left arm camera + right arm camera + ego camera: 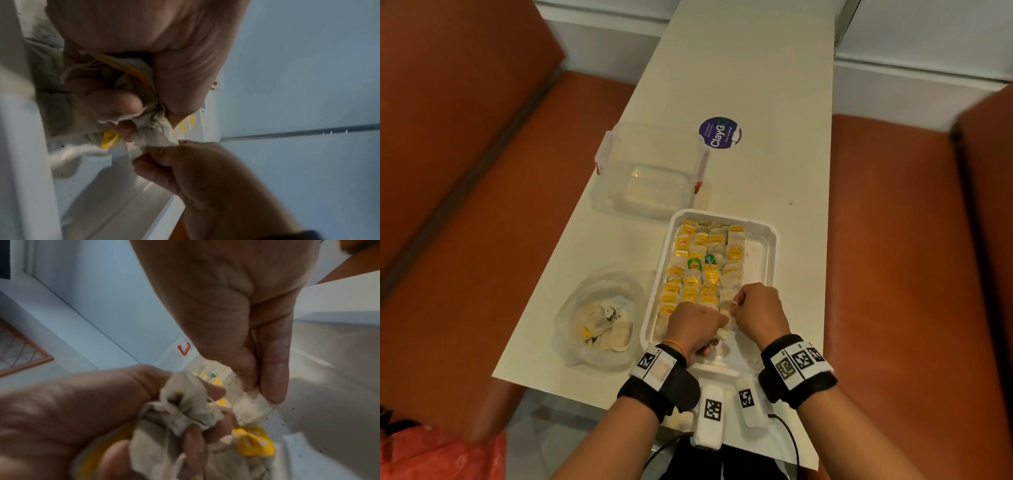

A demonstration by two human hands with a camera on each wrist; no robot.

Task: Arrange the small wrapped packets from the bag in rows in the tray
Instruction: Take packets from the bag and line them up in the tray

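While the long white table (pixel 739 85) runs from six toward twelve o'clock between orange seats, the white tray (pixel 770 240) sits on its near end with its long axis on the same line. Four rows of packets (pixel 702 260) run lengthwise from the far wall almost to the hands, and a bare strip is left along the three o'clock wall. At nine o'clock of the tray lies the clear bag (pixel 599 322), some packets left in it; at eleven o'clock stands an empty clear box (pixel 650 171). Over the tray's six o'clock end the left hand (pixel 697 323) is fisted round a crumpled bunch of packets (pixel 131 84). At its three o'clock, touching, the right hand (pixel 756 310) pinches the corner of one pale packet (pixel 252 408) between thumb and forefinger. That packet's long axis cannot be told. The row ends lie at twelve o'clock of both hands, likely its slot.
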